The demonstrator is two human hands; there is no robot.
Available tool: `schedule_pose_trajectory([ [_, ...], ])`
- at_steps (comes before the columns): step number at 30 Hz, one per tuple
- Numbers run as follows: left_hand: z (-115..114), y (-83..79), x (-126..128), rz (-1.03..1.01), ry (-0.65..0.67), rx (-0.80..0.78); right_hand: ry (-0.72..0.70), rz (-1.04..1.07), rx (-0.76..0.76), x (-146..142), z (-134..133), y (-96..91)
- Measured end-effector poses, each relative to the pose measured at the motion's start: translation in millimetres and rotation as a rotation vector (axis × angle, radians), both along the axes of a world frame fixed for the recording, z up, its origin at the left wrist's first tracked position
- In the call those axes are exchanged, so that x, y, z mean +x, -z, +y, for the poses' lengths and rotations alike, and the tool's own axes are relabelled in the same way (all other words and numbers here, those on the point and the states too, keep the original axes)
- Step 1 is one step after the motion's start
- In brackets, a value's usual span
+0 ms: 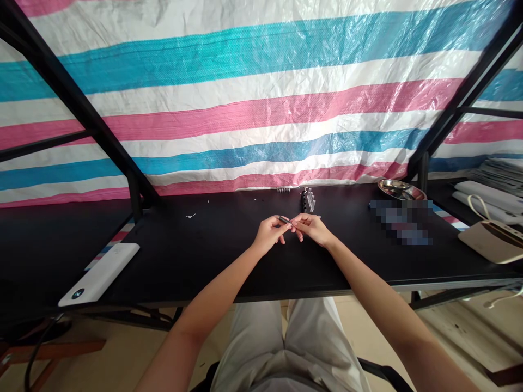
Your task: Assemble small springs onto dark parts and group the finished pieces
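Note:
Over the black table my left hand pinches a short, slim dark rod between thumb and fingers. My right hand meets it fingertip to fingertip, closed at the rod's right end; whatever small part it grips is hidden by the fingers. Just beyond my right hand stands a black holder with a row of clear tube-like pieces along its right side. Left of that, near the table's back edge, several small thin metal pieces lie in a row.
A white plastic case lies on the left. Small pale scraps are scattered left of the hands. A shiny metal dish and a blurred blue item sit at right, near a beige box. Black frame posts flank the table.

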State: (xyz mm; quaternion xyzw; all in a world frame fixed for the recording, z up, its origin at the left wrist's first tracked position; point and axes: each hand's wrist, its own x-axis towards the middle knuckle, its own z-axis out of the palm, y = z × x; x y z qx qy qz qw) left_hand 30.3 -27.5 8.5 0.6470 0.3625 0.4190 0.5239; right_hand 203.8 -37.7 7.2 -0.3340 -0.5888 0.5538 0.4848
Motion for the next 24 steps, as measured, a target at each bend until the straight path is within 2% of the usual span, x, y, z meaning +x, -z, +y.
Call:
schedule_pose_trajectory([
  [4,-2,-0.9,0,0.027,-0.015,0.062,0.012,-0.041,-0.008,1,0,-1.9],
  [8,7,-7.6,-7,0.051,-0.146,0.083,0.117,-0.056,0.028,5,0,-6.0],
  [14,52,-24.8,-46,0.001,-0.447,-0.055,0.312,-0.086,0.096,15,1,-10.6],
  [18,88,-23.5,-81,0.257,-0.636,-0.029,0.487,-0.182,0.181,31,4,-9.0],
  [21,105,-16.6,-100,0.547,-0.672,0.005,0.590,-0.336,0.268,45,5,-6.1],
  [24,115,-10.0,-110,0.704,-0.685,0.037,0.658,-0.502,0.334,55,6,-2.4],
])
